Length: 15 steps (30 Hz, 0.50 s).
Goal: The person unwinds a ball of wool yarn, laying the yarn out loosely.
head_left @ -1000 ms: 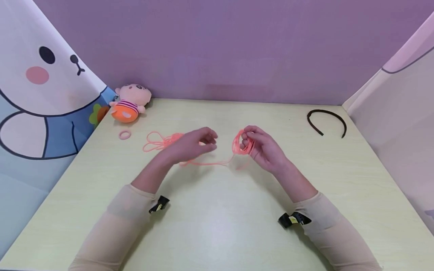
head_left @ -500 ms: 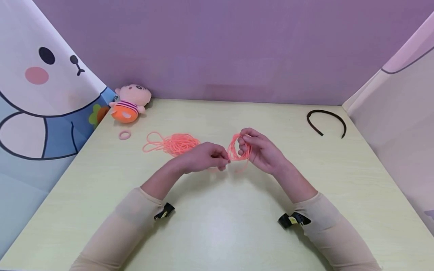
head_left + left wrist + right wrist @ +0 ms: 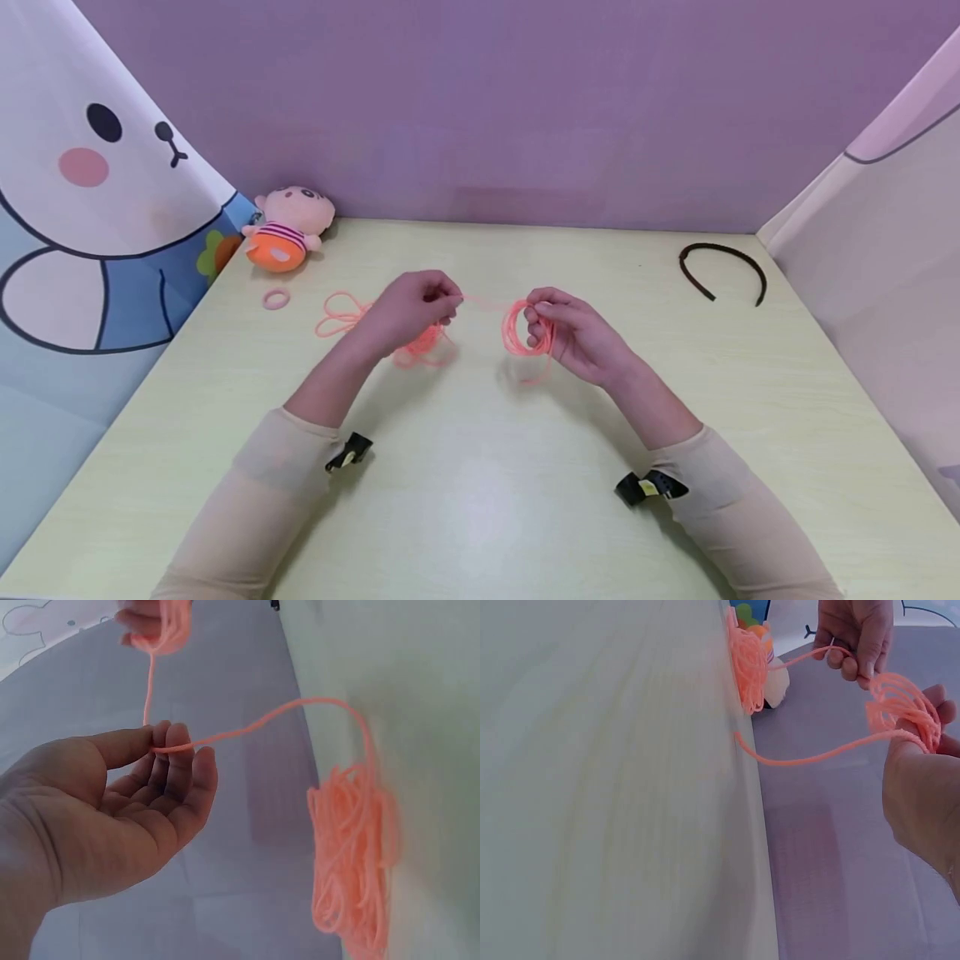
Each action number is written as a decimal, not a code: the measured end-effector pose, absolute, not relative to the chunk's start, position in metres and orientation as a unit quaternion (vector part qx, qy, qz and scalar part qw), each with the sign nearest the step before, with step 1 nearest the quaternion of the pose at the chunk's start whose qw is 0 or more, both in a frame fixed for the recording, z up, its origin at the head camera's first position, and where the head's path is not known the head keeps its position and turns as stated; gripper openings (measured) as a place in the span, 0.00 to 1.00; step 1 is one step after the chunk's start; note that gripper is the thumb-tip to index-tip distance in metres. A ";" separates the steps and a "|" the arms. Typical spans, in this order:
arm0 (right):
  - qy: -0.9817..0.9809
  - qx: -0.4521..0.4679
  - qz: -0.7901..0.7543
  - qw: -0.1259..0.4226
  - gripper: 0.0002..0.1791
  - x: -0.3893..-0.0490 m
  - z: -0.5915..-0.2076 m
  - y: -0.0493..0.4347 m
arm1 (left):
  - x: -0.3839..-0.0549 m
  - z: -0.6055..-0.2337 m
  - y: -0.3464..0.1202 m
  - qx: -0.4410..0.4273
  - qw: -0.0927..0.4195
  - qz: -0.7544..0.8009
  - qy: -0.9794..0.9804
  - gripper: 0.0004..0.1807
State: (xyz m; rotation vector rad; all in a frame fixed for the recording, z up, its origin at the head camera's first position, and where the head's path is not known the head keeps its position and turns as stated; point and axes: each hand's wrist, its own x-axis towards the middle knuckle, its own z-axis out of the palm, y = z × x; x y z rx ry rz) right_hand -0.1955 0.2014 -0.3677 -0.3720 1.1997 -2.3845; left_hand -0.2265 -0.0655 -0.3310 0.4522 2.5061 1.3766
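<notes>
My left hand (image 3: 416, 308) pinches a strand of coral cord between thumb and fingertips, as the left wrist view shows. From there the cord (image 3: 247, 729) runs down to a loose heap of the same cord (image 3: 349, 862) on the table. In the other direction the strand stretches to a small round coil (image 3: 525, 329), which my right hand (image 3: 577, 333) grips between thumb and curled fingers. A short free end (image 3: 802, 760) hangs from the coil. The left hand and forearm hide part of the heap in the head view.
At the table's back left sits a plush doll (image 3: 288, 229) in orange and stripes, with a small pink ring (image 3: 276, 298) in front of it. A dark headband (image 3: 723, 250) lies at the back right. A purple backdrop (image 3: 510, 117) rises behind the table (image 3: 480, 500).
My left hand moved right to the coil, took hold of the cord there, then drew back left with the strand. The right hand lowered slightly, still holding the coil.
</notes>
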 end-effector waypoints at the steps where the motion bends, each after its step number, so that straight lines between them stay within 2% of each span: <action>1: 0.441 -0.131 -0.860 0.220 0.14 -0.196 -0.368 0.201 | -0.227 -0.329 -0.068 0.149 0.114 0.479 0.858 0.07; 10: 0.519 -0.061 -0.829 0.198 0.07 -0.196 -0.369 0.200 | -0.228 -0.317 -0.079 0.132 0.074 0.512 0.846 0.09; 15: 0.536 -0.022 -0.826 0.173 0.07 -0.198 -0.371 0.199 | -0.227 -0.312 -0.082 0.129 0.060 0.513 0.847 0.08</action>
